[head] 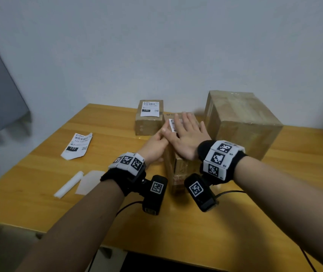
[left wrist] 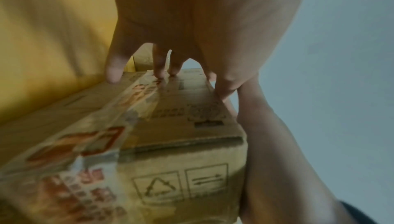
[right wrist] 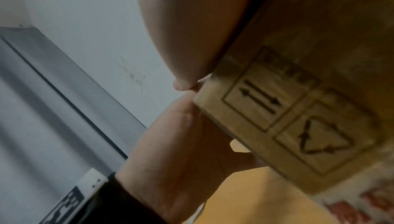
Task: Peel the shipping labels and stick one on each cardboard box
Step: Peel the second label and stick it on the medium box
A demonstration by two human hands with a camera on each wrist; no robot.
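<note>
A narrow cardboard box [head: 178, 169] stands at mid-table. My right hand [head: 186, 132] lies flat on its top, fingers straight, pressing a white shipping label [head: 172, 122] that it mostly covers. My left hand [head: 156, 143] rests against the box's left side; its straight fingers [left wrist: 115, 69] touch that face of the box [left wrist: 181, 151]. In the right wrist view the left hand [right wrist: 181, 160] sits against the box [right wrist: 298, 109] corner. A small box [head: 149, 122] behind carries a label [head: 150, 108]. The large box [head: 243, 122] at the right shows no label.
On the wooden table [head: 38, 203], a loose printed label [head: 77, 146] lies to the left. Nearer me are a rolled backing strip [head: 68, 184] and a flat backing sheet [head: 90, 181]. A wall rises just behind the boxes. Cables trail off the front edge.
</note>
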